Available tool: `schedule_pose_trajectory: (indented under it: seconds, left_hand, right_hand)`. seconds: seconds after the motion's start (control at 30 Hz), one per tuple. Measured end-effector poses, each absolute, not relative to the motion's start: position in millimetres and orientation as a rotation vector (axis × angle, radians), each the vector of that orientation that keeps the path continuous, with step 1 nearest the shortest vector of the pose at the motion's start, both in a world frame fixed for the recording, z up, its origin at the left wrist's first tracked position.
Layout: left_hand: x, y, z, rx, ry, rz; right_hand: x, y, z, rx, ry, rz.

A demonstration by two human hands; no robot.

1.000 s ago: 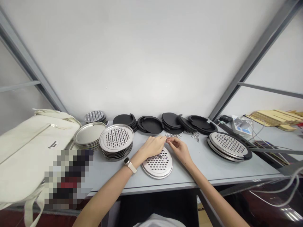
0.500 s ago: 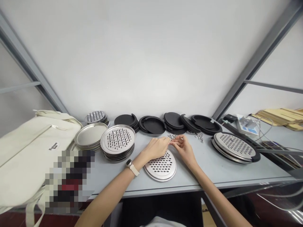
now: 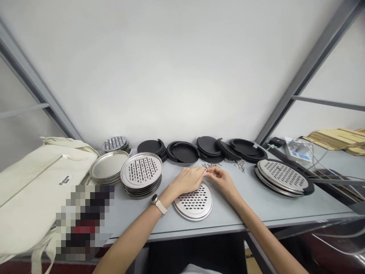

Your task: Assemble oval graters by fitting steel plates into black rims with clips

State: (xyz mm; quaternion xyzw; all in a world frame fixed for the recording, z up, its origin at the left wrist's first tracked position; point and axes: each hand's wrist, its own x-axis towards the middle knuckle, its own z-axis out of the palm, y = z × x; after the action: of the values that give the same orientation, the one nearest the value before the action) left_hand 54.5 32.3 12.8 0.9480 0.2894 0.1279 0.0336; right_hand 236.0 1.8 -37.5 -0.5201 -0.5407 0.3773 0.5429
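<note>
Since the earlier frame, our hands have scarcely shifted. Our left hand (image 3: 186,179) and right hand (image 3: 224,179) meet fingertip to fingertip, pinched on a small bent wire hook (image 3: 205,171), too small to resolve further. Directly below, at 6 o'clock, lies the round perforated steel disc (image 3: 194,200) on the grey tabletop (image 3: 256,205). Loose wire hooks (image 3: 210,165) lie at 12 o'clock, matte black rubber rings (image 3: 182,151) beyond.

A silver metal disc (image 3: 194,204) with rows of dark slots lies on a pale grey-blue table (image 3: 256,205). At nine o'clock from it sit silver perforated plates (image 3: 141,171) and plain silver trays (image 3: 108,164). At twelve o'clock are matte black rings (image 3: 182,151). A cream bag (image 3: 37,182) shows far left.
</note>
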Motion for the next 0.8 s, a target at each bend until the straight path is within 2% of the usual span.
schedule_pose_trajectory:
  seconds: [0.6, 0.8]
  left_hand:
    - [49.7, 42.7, 13.8, 3.058, 0.897, 0.265]
    - [51.0, 40.2, 15.1, 3.055, 0.908, 0.226]
  right_hand:
    - [232.7, -2.1, -28.3, -1.124, -1.109, 1.227]
    - [234.3, -1.6, -31.4, -1.168, -1.11, 1.173]
